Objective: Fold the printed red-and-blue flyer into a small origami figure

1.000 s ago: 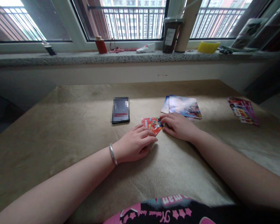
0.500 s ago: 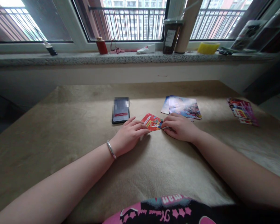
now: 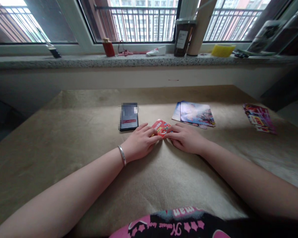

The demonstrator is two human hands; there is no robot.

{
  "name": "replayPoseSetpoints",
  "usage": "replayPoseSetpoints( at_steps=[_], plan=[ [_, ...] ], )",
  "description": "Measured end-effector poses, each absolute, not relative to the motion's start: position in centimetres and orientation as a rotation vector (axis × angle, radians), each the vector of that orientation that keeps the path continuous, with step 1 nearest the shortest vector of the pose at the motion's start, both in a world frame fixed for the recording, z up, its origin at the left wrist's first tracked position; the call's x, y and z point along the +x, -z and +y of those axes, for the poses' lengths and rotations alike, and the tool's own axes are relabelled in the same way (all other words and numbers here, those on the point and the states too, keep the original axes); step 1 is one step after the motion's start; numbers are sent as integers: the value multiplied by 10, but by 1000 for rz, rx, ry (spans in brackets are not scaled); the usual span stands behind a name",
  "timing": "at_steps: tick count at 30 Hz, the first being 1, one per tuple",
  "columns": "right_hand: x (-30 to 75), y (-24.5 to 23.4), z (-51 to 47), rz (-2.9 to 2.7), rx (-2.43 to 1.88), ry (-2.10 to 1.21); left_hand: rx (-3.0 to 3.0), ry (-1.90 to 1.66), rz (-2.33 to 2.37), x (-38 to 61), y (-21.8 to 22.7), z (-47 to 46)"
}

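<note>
The red card (image 3: 160, 126) lies at mid-desk, between both hands. The left hand (image 3: 140, 143) (bracelet (image 3: 122, 155) at the wrist) holds its left side, with the fingers narrow. The right hand (image 3: 187, 138) holds its right side, with the fingers also narrow. The near edge of the card is partly covered by the fingers; its far edge is exposed. The two thumbs are close together at the near edge; whether they touch cannot be told.

Lateral room is limited at the far side of the hands. The phone (image 3: 129, 116) is just beside the left fingers, its near right corner closest to them. The blue printed sheets (image 3: 198, 114) overlap just beyond the right hand, their near edge close to its knuckles. A fanned group of purple cards (image 3: 260, 119) lies well apart to the right, near the right edge of the desk (image 3: 149, 185).

Between the forearms, the desk surface extends toward the person's printed shirt (image 3: 173, 224). To the left, it widens to a slanting edge. The far edge runs along the wall, below the windowsill (image 3: 89, 61).
</note>
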State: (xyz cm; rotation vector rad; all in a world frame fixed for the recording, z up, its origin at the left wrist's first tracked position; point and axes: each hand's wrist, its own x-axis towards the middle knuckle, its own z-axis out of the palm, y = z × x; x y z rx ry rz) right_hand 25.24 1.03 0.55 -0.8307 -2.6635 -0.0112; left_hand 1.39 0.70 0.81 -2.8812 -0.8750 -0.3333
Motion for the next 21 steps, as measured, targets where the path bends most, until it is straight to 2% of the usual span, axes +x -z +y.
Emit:
replayPoseSetpoints(
  at_steps=[21],
  plan=[
    [255,-3,12,-2698,-849,36,-2828,237,-843,4,-14,7]
  ],
)
